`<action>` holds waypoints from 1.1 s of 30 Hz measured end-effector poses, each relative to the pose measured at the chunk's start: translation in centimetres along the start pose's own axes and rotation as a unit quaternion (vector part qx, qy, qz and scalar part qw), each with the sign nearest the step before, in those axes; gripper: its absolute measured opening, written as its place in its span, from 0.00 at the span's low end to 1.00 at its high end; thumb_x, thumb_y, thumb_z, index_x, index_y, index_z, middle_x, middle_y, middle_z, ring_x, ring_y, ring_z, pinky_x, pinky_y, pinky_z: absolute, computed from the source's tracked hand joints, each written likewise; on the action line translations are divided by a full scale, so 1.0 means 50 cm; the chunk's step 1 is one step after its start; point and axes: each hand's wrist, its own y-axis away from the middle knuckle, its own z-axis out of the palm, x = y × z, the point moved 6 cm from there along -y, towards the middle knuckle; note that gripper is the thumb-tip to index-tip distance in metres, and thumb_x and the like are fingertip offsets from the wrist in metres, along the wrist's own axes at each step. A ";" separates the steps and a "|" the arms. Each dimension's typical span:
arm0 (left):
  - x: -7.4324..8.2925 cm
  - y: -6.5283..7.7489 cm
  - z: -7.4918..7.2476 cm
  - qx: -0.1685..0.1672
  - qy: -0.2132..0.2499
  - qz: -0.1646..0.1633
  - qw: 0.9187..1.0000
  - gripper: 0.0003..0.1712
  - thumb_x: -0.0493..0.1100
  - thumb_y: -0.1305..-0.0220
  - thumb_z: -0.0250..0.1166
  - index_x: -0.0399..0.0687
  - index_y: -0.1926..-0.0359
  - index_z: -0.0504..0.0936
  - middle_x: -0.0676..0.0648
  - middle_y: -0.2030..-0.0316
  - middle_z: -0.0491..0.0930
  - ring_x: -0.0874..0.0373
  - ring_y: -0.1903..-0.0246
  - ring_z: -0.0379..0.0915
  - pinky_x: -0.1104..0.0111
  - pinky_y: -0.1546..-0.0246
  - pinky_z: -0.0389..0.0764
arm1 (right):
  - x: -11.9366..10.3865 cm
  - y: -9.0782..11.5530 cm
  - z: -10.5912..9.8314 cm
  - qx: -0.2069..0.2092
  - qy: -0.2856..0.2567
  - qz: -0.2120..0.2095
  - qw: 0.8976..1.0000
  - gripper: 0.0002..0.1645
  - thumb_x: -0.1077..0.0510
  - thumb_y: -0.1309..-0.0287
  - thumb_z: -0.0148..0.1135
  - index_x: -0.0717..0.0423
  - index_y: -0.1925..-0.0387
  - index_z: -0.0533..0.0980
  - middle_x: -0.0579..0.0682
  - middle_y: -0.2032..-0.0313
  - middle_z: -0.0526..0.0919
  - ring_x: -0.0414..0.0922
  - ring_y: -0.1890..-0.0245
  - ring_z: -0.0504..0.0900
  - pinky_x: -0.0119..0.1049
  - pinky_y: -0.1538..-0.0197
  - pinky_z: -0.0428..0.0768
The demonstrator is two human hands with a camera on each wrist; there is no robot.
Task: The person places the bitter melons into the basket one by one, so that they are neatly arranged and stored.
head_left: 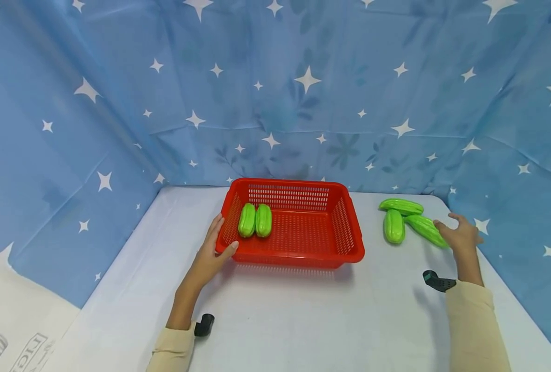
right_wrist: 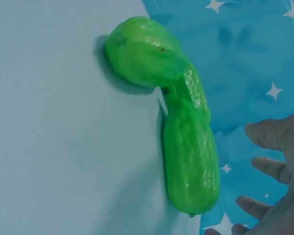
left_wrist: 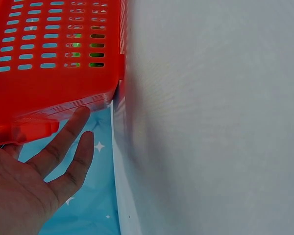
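A red plastic basket (head_left: pixel 299 258) with slotted walls stands on the white table. Inside it, at the left end, two glossy green ridged gourds (head_left: pixel 255 221) lie side by side. My left hand (head_left: pixel 210 256) touches the basket's front left corner, its thumb by the front rim and its extended fingers along the left side, as the left wrist view (left_wrist: pixel 54 171) also shows. To the right, three more green gourds (head_left: pixel 394 227) lie close together. Just beside the nearest gourd (right_wrist: pixel 191 161), my right hand (head_left: pixel 461 235) hovers with fingers spread and holds nothing.
A blue curtain with white stars (head_left: pixel 303 103) hangs behind the table and along both sides. The white tabletop (head_left: pixel 303 320) extends in front of the basket. Small black devices (head_left: pixel 204 324) are worn on both wrists.
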 end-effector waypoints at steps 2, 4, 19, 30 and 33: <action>0.000 0.001 -0.001 0.001 0.005 0.001 1.000 0.48 0.57 0.34 0.62 0.56 0.22 0.47 0.59 0.22 0.40 0.49 0.24 0.46 0.48 0.36 0.69 | 0.012 -0.004 0.004 -0.007 0.018 0.003 1.000 0.43 0.46 0.33 0.49 0.67 0.27 0.49 0.79 0.30 0.47 0.77 0.31 0.44 0.71 0.35 0.46; 0.000 0.002 0.000 0.000 0.008 0.002 1.000 0.47 0.58 0.34 0.62 0.56 0.22 0.47 0.59 0.22 0.40 0.50 0.24 0.46 0.48 0.37 0.70 | 0.027 -0.009 0.007 -0.018 0.050 0.004 0.999 0.45 0.46 0.34 0.50 0.67 0.27 0.47 0.80 0.31 0.47 0.77 0.32 0.45 0.70 0.36 0.48; -0.001 0.001 -0.002 -0.001 0.002 0.007 1.000 0.48 0.59 0.34 0.61 0.59 0.22 0.46 0.59 0.22 0.40 0.49 0.24 0.45 0.47 0.38 0.71 | 0.080 -0.031 0.042 -0.105 0.085 -0.011 0.991 0.52 0.40 0.33 0.49 0.66 0.26 0.38 0.79 0.30 0.43 0.80 0.33 0.46 0.74 0.36 0.53; -0.003 0.000 -0.002 -0.003 0.009 0.003 1.000 0.47 0.57 0.34 0.62 0.60 0.22 0.46 0.61 0.23 0.40 0.50 0.24 0.44 0.47 0.37 0.70 | 0.050 -0.043 0.065 -0.095 0.048 -0.018 0.994 0.46 0.43 0.31 0.48 0.68 0.27 0.46 0.76 0.30 0.48 0.74 0.30 0.48 0.69 0.32 0.55; 0.000 0.000 -0.001 -0.004 0.012 0.003 1.000 0.47 0.56 0.34 0.62 0.59 0.22 0.46 0.60 0.23 0.39 0.49 0.24 0.45 0.47 0.38 0.71 | 0.048 -0.049 0.070 -0.064 0.042 -0.007 0.997 0.42 0.46 0.31 0.49 0.69 0.28 0.51 0.74 0.30 0.52 0.72 0.30 0.52 0.67 0.31 0.55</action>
